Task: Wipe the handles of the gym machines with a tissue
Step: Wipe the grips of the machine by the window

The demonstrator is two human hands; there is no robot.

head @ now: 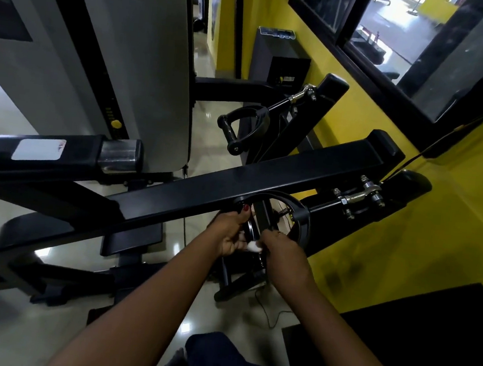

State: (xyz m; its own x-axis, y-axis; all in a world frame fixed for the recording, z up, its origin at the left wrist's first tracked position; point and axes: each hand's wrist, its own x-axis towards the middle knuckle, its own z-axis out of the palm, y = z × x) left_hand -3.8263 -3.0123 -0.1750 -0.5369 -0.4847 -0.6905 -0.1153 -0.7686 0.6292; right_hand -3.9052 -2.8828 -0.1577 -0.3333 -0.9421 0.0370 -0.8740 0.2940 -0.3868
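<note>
The person reaches both bare arms forward to the near handle (300, 217), a black D-shaped stirrup that hangs just below the machine's long black beam (264, 179). The left hand (231, 231) grips the near end of this handle's bar with curled fingers, its thumb raised against the rim of the stirrup. The right hand (280, 244) is closed as well. Its fingers are bent round a small white tissue (253, 245), which is wadded up and pressed against the bar between the two hands. How much of the tissue lies inside the fist cannot be told.

A metal swivel link (356, 195) joins the near handle to a black arm on the right. The far handle (239, 130), a second stirrup of the same shape, hangs untouched farther back on its own link.

To the left stands the grey weight-stack shroud (146, 57), with a yellow selector pin (116, 124) in its slot. A black box-shaped unit (277, 54) stands against the yellow wall (449, 230), and its inside cannot be seen. Above it is a dark-framed window (421, 52). A thin cable (269, 316) lies on the glossy tiled floor (209, 72).
</note>
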